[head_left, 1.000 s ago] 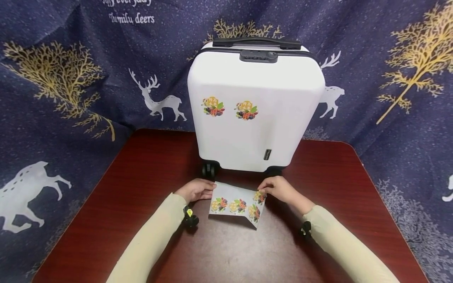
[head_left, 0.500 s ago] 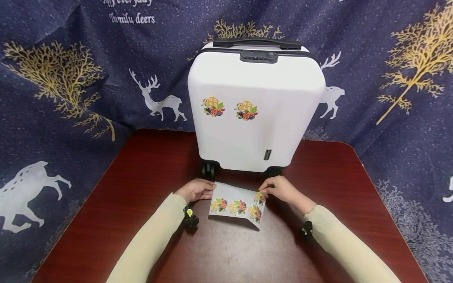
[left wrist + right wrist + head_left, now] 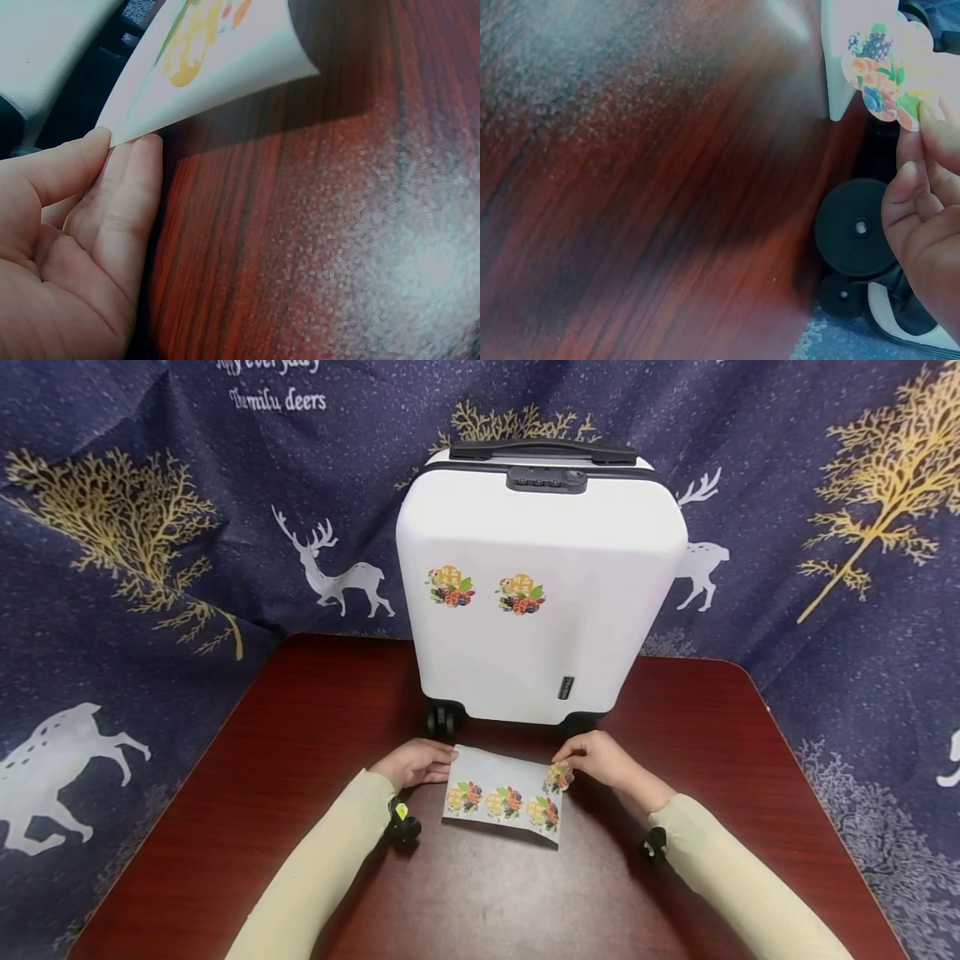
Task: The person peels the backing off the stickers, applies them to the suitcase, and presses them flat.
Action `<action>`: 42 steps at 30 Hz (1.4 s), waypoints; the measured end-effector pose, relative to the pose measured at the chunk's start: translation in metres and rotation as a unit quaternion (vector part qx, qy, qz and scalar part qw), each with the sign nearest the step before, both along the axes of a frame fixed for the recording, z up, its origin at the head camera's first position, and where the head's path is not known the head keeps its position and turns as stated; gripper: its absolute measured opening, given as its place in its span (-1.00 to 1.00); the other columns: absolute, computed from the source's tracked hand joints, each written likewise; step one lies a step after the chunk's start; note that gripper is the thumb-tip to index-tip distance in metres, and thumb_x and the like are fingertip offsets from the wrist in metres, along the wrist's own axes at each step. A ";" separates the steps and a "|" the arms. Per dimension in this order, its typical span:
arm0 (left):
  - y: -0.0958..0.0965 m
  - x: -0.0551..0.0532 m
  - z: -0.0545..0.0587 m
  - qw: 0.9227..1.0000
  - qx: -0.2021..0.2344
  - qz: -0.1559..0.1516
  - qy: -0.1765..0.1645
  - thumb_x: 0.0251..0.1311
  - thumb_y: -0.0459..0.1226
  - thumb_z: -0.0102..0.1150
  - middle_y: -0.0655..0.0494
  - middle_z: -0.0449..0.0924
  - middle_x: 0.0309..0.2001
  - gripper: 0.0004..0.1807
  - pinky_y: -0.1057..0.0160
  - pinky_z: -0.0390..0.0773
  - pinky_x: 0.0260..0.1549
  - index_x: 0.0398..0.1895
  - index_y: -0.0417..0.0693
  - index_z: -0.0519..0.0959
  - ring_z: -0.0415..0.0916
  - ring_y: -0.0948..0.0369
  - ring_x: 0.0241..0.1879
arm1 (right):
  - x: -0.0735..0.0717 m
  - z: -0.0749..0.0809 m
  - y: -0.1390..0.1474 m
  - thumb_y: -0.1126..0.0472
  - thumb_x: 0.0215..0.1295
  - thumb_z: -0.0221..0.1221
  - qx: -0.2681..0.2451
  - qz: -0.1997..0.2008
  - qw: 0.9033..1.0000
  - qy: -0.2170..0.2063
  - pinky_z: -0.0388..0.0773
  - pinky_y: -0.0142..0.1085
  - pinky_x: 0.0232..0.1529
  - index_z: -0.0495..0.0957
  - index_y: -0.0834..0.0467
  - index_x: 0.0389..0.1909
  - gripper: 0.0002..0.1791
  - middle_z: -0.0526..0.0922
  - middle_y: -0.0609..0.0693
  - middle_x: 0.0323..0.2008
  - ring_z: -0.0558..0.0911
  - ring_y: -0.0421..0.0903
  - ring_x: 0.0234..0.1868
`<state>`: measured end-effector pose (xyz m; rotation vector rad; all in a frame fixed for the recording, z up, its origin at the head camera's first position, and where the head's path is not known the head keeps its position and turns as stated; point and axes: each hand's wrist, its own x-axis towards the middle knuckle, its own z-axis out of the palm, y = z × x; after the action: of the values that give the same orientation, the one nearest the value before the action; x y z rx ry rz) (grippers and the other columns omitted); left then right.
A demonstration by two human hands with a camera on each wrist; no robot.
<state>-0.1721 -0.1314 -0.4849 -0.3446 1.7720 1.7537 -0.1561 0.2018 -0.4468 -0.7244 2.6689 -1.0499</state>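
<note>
A white sticker sheet (image 3: 495,766) with a row of fruit stickers along its near edge is held a little over the table. My left hand (image 3: 418,762) pinches its left edge between thumb and fingers, as the left wrist view also shows. Between thumb and forefinger my right hand (image 3: 596,758) pinches a fruit sticker (image 3: 889,71) by its edge. In the head view that sticker overlaps the sheet's right edge; in the right wrist view most of it stands out past the sheet. Behind both hands stands a white suitcase (image 3: 517,652) bearing two similar fruit stickers (image 3: 522,594).
The suitcase stands upright at the back of a dark red wooden table (image 3: 300,727). Its black wheels (image 3: 855,227) show near my right hand. A blue cloth (image 3: 247,468) with deer and trees hangs behind the table.
My right hand has moved slightly right and up with the sticker, which has peeled away from the sheet's corner. The sheet's bent right side has flattened out. My left hand stays put.
</note>
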 end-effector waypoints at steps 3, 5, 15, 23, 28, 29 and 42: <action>0.000 0.001 0.001 1.000 -0.001 0.000 0.001 0.46 -0.45 0.05 0.17 0.67 -0.40 -0.58 0.22 0.79 -0.02 0.31 -0.48 0.36 0.66 0.31 -0.35 | 0.000 0.000 0.000 0.44 0.29 0.26 -0.001 0.002 1.000 0.003 0.53 -0.51 -0.29 0.79 0.23 -0.32 -0.86 0.82 0.12 -0.29 0.57 -0.28 -0.31; -0.001 0.001 0.001 1.000 -0.002 0.001 0.002 0.46 -0.46 0.05 0.16 0.68 -0.39 -0.58 0.22 0.79 -0.03 0.31 -0.48 0.37 0.66 0.31 -0.34 | 0.000 0.000 0.000 0.44 0.28 0.26 0.000 0.004 1.000 0.006 0.53 -0.51 -0.30 0.79 0.23 -0.31 -0.86 0.82 0.12 -0.28 0.57 -0.29 -0.31; 0.000 0.001 0.001 1.000 -0.010 0.002 0.000 0.45 -0.46 0.07 0.13 0.71 -0.37 -0.58 0.22 0.80 -0.04 0.30 -0.48 0.39 0.67 0.28 -0.34 | 0.001 -0.001 0.008 0.46 0.26 0.26 0.008 -0.006 1.000 0.016 0.57 -0.51 -0.31 0.79 0.25 -0.31 -0.85 0.83 0.13 -0.28 0.60 -0.33 -0.30; 0.001 0.000 0.003 1.000 -0.010 0.006 -0.003 0.46 -0.45 0.07 0.13 0.69 -0.38 -0.57 0.22 0.80 -0.04 0.32 -0.48 0.37 0.66 0.29 -0.35 | 0.002 0.003 0.011 0.43 0.30 0.26 0.006 -0.024 0.999 0.022 0.58 -0.48 -0.26 0.79 0.26 -0.26 -0.86 0.83 0.14 -0.24 0.65 -0.23 -0.22; 0.001 0.000 0.001 1.000 -0.012 0.007 -0.005 0.45 -0.44 0.08 0.12 0.68 -0.36 -0.57 0.22 0.80 -0.03 0.32 -0.47 0.38 0.66 0.29 -0.34 | 0.005 0.010 0.013 0.38 0.32 0.26 0.005 -0.044 0.999 0.012 0.59 -0.45 -0.22 0.78 0.25 -0.22 -0.87 0.82 0.14 -0.22 0.63 -0.21 -0.23; 0.001 0.000 0.001 1.000 -0.011 0.006 -0.004 0.45 -0.45 0.08 0.10 0.69 -0.35 -0.56 0.21 0.80 -0.02 0.32 -0.48 0.38 0.66 0.28 -0.33 | 0.005 0.013 0.013 0.37 0.32 0.27 0.003 -0.050 0.999 0.011 0.59 -0.44 -0.22 0.78 0.24 -0.22 -0.87 0.82 0.14 -0.22 0.64 -0.20 -0.22; 0.000 0.000 0.001 1.000 -0.010 0.004 -0.006 0.45 -0.45 0.08 0.12 0.69 -0.37 -0.59 0.21 0.80 -0.02 0.29 -0.47 0.39 0.67 0.28 -0.34 | 0.003 0.040 0.017 0.27 0.31 0.34 -0.057 -0.097 0.994 0.012 0.59 -0.55 -0.18 0.74 0.27 -0.08 -0.78 0.81 0.20 -0.13 0.59 -0.53 -0.24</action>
<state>-0.1724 -0.1317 -0.4841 -0.3713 1.7829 1.7361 -0.1532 0.2192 -0.4065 -0.5058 2.7623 -1.2563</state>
